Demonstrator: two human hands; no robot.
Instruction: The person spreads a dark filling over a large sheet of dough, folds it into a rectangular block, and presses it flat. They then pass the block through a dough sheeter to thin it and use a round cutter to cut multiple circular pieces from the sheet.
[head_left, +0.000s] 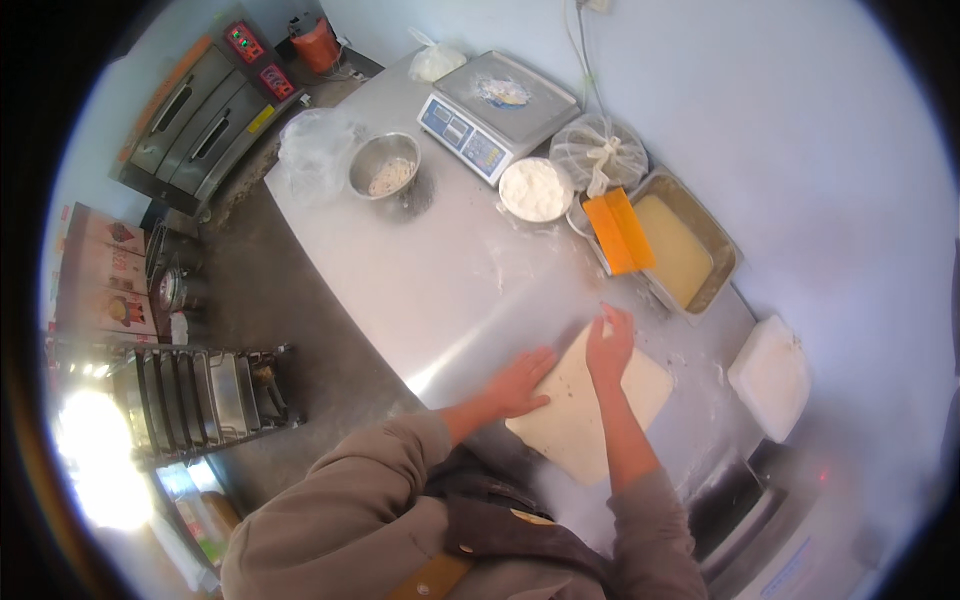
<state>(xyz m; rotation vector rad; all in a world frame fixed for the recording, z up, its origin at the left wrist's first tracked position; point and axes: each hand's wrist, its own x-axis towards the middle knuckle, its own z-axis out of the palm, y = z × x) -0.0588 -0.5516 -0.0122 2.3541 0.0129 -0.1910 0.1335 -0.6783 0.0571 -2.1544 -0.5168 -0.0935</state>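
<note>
A flat, pale sheet of rolled-out dough (575, 435) lies on the metal table in front of me, with a few small dark specks on it. My left hand (522, 384) rests at its left edge, fingers stretched out and nothing in them. Over the dough's far part is my right hand (610, 350), its fingers drawn together in a pinch. Whatever those fingers hold, if anything, is too small to make out.
On the steel table (400, 290) stand a metal bowl (385, 165), a scale (500, 110), a bowl of white flour (537, 190), a tied plastic bag (600, 150), an orange box (620, 232) and a tray of yellowish liquid (675, 240). A white container (770, 378) sits right.
</note>
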